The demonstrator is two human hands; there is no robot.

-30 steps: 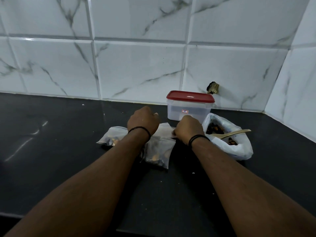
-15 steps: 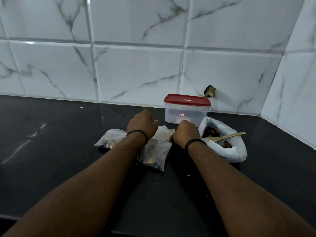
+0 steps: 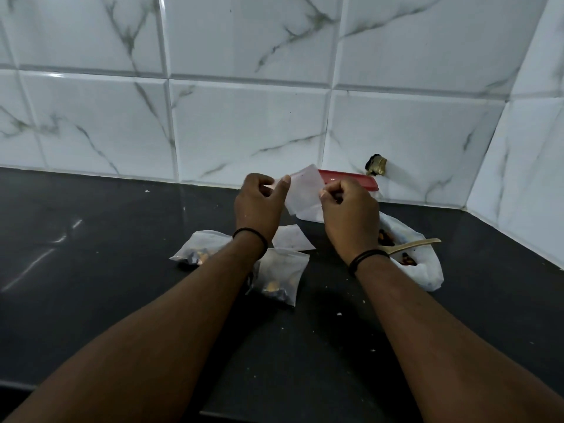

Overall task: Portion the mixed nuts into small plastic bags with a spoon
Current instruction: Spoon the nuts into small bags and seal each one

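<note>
I am holding up an empty small bag [image 3: 305, 195] in the air above the bench [image 3: 122, 270]. My left hand [image 3: 259, 203] is pinching its left edge and my right hand [image 3: 348, 209] is pinching its right edge, so my fingers are pressed on the plastic. I think I am pulling it open.

Two filled bags [image 3: 279, 277] are lying on the bench under my left arm. One more flat bag [image 3: 293, 238] is waiting. The big bag of nuts [image 3: 418, 264] is sitting to my right with the spoon [image 3: 412, 245] resting in it. So some is done, and more scooping is left.
</note>
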